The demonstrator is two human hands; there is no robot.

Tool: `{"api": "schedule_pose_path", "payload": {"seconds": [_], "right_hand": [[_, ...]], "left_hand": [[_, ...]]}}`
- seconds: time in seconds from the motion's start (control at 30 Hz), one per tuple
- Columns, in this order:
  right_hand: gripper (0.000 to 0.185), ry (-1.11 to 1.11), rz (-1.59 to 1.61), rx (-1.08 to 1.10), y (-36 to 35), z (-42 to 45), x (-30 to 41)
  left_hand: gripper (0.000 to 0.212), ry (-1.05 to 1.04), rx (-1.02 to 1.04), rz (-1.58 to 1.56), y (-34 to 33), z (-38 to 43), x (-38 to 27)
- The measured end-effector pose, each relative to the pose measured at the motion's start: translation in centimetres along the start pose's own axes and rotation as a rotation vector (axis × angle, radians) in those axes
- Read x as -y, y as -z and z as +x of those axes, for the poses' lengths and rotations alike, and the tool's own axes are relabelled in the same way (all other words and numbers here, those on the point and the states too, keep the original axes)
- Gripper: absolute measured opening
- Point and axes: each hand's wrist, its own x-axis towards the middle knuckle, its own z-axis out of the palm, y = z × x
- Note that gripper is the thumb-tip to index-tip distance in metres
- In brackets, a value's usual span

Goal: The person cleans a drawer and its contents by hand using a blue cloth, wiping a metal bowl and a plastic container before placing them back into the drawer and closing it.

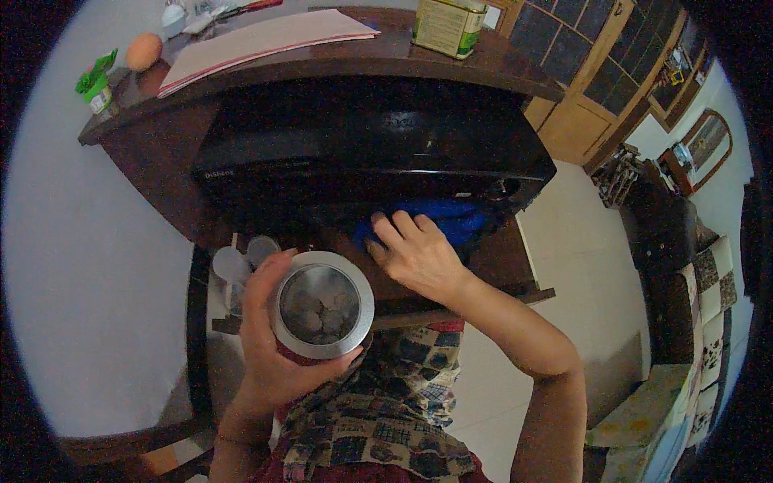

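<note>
My left hand (266,338) holds a round metal tin (366,302) by its sides. The tin has a silver rim around a clear window, and several roundish pieces show dimly through it. Ahead and to the right, my right hand (423,256) is closed over a bunched blue cloth (462,220), its fingers bent and the tips partly hidden. The cloth lies on a dark wooden surface (495,259), apparently a pulled-out drawer or shelf, just under the front of a black appliance (362,145).
Translucent round containers (229,264) stand left of the tin. On the wooden top above lie a folded pinkish cloth (272,48), an orange egg-shaped object (144,52), a green-capped jar (98,99) and a rectangular tin (448,29). Cushioned seating (640,404) stands at right.
</note>
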Motion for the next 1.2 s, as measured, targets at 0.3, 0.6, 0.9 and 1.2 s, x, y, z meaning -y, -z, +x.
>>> {"api": "schedule_pose_path", "payload": {"seconds": [0.3, 0.6, 0.9, 1.2], "right_hand": [[0.025, -0.3, -0.055, 0.139, 2.1, -4.2, -1.7], [0.011, -0.449, -0.038, 0.073, 2.6, -4.2, -1.5], [0.024, -1.231, 0.173, 0.01, 10.1, -11.1, -2.9], [0.03, -0.809, -0.048, -0.077, 2.3, -6.6, -1.7]], "left_hand": [[0.097, 0.064, -0.028, -0.03, -0.3, -0.1, 0.0], [0.095, 0.009, 0.013, 0.0, -2.0, 1.3, 0.5], [0.094, 0.007, 0.033, 0.0, -3.3, 2.4, 1.1], [0.094, 0.008, 0.07, 0.014, -4.1, 2.9, 1.2]]}}
